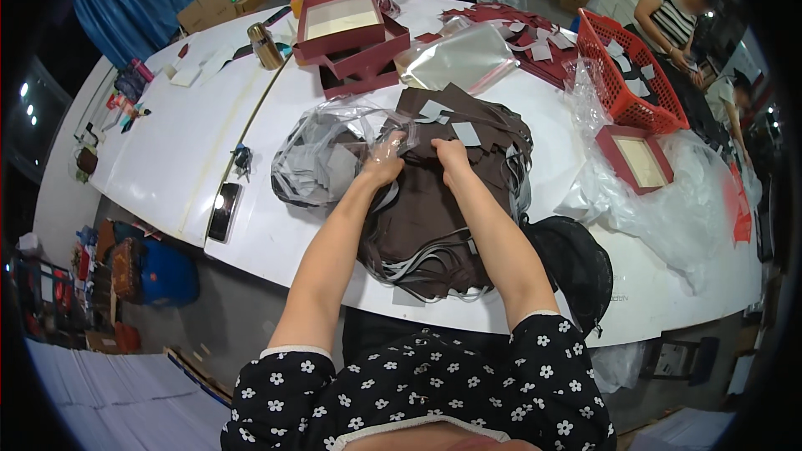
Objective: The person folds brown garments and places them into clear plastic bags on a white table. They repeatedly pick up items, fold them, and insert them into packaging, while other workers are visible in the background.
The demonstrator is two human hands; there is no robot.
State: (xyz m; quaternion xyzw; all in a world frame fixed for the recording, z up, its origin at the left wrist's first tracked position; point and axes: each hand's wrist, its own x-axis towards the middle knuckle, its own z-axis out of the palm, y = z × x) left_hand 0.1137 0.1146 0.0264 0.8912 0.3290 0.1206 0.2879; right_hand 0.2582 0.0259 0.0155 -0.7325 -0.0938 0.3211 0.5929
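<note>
A pile of flat dark brown bags (423,213) with grey ribbon handles lies on the white table in front of me. Small grey cards (466,134) rest on its far part. My left hand (385,164) is closed on a clear plastic bag (322,159), whose film covers its fingers; grey pieces and ribbons show through the plastic at the left. Beside it, my right hand (452,159) is closed, thumb and fingers pinched at a dark brown bag near the top of the pile. Its fingertips are partly hidden.
Dark red box parts (342,21) are stacked at the back, beside clear plastic sleeves (459,58). A red basket (631,71), box tray (635,159) and loose plastic (697,192) lie right. A black bag (575,271) sits by my right arm; a phone (225,211) lies left.
</note>
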